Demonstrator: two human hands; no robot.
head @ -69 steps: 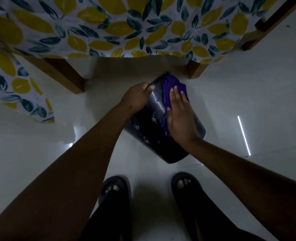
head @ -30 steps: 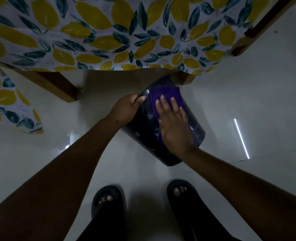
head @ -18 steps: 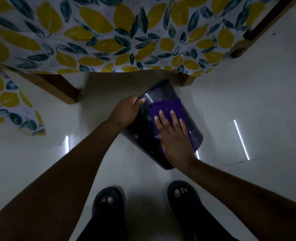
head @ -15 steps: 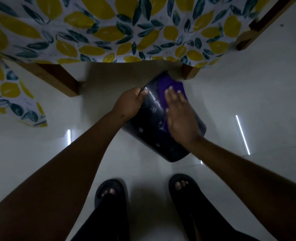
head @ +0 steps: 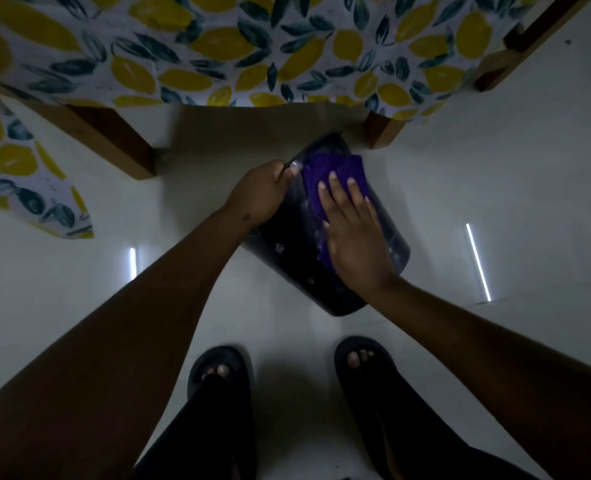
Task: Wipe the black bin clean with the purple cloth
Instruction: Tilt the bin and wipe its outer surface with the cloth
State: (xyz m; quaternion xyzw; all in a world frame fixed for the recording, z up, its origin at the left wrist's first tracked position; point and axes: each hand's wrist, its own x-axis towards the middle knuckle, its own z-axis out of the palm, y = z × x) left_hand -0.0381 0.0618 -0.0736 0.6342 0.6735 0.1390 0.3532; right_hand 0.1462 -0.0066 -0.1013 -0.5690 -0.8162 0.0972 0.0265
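The black bin (head: pixel 287 251) lies tilted on the white floor in front of my feet, its open end pointing away toward the table. My left hand (head: pixel 257 195) grips the bin's rim at its far left edge. A purple cloth (head: pixel 332 168) is spread on the upper side of the bin near the rim. My right hand (head: pixel 351 230) presses flat on the cloth with straight fingers, covering its near part.
A table with a lemon-and-leaf patterned cloth (head: pixel 252 50) stands just beyond the bin, with wooden legs at left (head: pixel 114 140) and right (head: pixel 382 131). My two feet in dark sandals (head: pixel 219 375) stand on the glossy white floor (head: pixel 495 168) close behind the bin.
My right hand has slid the purple cloth back and forth along the bin's side, now back up near the rim. My left hand has kept its grip on the rim.
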